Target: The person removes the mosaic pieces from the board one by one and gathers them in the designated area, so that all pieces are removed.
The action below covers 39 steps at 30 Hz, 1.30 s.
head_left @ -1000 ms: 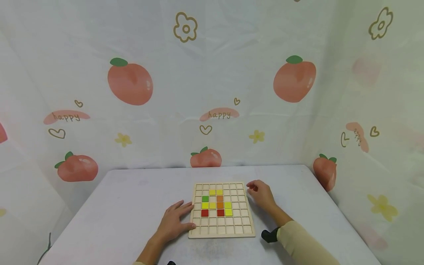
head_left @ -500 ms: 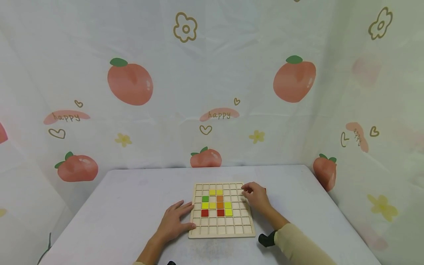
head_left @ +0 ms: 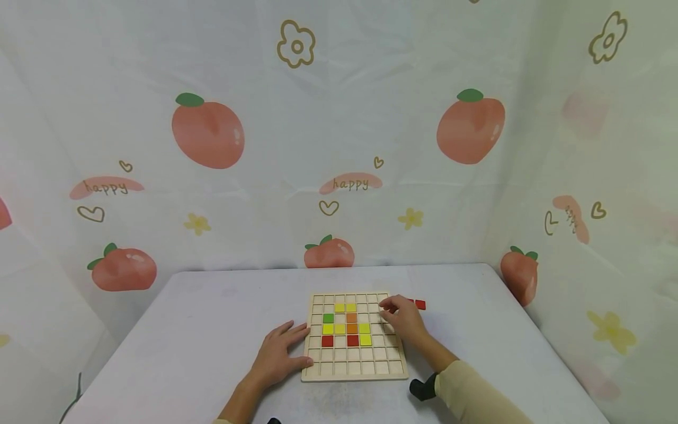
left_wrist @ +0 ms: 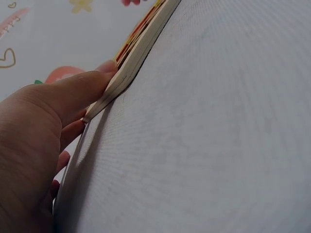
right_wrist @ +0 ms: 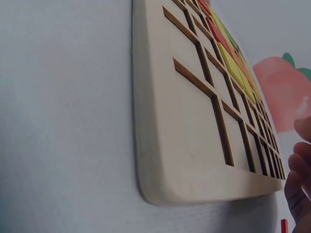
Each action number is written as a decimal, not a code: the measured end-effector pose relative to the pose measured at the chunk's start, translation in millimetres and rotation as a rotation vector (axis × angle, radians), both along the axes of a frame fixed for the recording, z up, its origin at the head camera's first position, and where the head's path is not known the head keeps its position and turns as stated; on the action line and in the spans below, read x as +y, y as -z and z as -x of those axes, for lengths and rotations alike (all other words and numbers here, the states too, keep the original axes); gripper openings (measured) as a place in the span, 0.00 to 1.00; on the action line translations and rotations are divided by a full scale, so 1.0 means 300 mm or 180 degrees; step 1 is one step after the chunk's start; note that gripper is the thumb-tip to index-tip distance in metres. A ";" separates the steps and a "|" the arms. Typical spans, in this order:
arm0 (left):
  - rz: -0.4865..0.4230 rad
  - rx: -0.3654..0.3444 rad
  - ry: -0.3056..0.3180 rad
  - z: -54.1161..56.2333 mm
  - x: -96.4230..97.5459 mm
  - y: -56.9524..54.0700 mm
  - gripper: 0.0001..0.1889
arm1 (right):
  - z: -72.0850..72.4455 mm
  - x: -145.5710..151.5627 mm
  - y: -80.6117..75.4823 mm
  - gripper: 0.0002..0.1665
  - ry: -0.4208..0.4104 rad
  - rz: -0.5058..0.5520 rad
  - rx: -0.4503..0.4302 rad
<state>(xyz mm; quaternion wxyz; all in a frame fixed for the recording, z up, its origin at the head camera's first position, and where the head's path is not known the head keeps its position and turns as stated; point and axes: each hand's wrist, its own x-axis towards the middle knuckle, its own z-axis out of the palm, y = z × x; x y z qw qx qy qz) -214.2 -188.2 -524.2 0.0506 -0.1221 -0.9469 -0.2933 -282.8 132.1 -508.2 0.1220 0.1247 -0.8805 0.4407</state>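
Observation:
In the head view a square wooden grid board [head_left: 339,377] lies on the table, with yellow, green, orange and red square tiles in some of its cells. My left hand [head_left: 276,356] rests at the board's left side, fingers spread, index fingertip at the edge. In the left wrist view its thumb [left_wrist: 80,92] lies on the board's rim. My right hand [head_left: 408,321] hovers over the board's right columns, its thumb and fingertips bent close together. The right wrist view cuts this hand [right_wrist: 301,170] off at the edge; I cannot tell whether it holds anything.
Red tiles [head_left: 420,304] lie on the table just past the board's upper right, partly behind the right hand. The white table [head_left: 212,330] extends around the board. A printed curtain [head_left: 275,147] hangs behind it.
My right hand has moved left from beside the board to over its right columns, uncovering the red tiles on the table. The left hand, board and its tiles have stayed put.

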 end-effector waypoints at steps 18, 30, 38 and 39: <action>-0.0003 0.0026 0.0023 0.002 0.000 0.003 0.40 | -0.030 -0.040 0.003 0.10 -0.0180 0.0052 -0.0020; -0.0007 0.0062 0.0045 0.000 -0.002 0.005 0.39 | -0.045 -0.060 0.004 0.10 -0.0390 -0.0040 -0.0160; -0.0022 0.0068 0.0050 0.001 -0.003 0.006 0.39 | -0.049 -0.071 0.012 0.13 -0.0560 -0.0202 -0.0194; -0.0021 0.0061 0.0049 0.001 -0.003 0.006 0.39 | -0.049 -0.073 0.013 0.13 -0.0588 -0.0218 -0.0164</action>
